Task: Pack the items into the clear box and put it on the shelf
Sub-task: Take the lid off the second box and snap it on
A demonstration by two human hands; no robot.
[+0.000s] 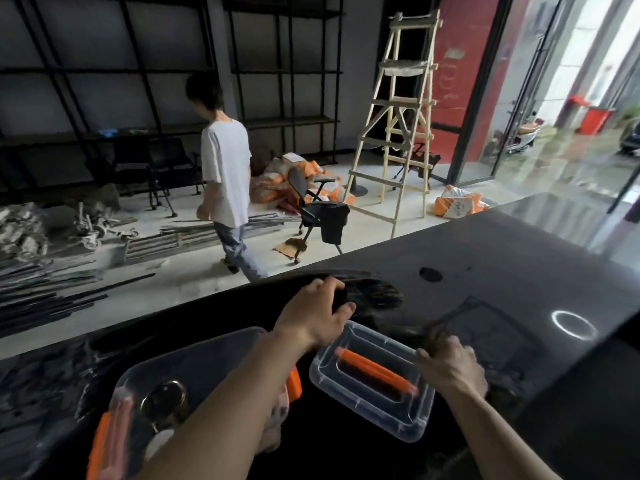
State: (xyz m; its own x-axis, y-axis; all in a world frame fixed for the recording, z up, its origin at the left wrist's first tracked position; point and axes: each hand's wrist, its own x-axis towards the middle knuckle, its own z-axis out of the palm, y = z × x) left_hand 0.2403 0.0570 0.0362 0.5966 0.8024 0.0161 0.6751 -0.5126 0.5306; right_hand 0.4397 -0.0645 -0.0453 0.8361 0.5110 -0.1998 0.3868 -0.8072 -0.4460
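I saw the dark desk [485, 258] carrying the clear box [194, 368] at lower left, its lid [372, 381] just beside it. My left hand [318, 315] curled around a dark object [341, 296]; my right hand [450, 365] gripped something blurred past the lid, and I could not tell what.

Two hands, the left hand [317, 315] and right hand [450, 367], are over the dark tabletop [502, 258]. On it sit one clear box [194, 362] near the front edge and one clear lid [372, 381]. Beyond the far edge are one wooden ladder [398, 126], one person [227, 174] and two black chairs [320, 209] [169, 171].
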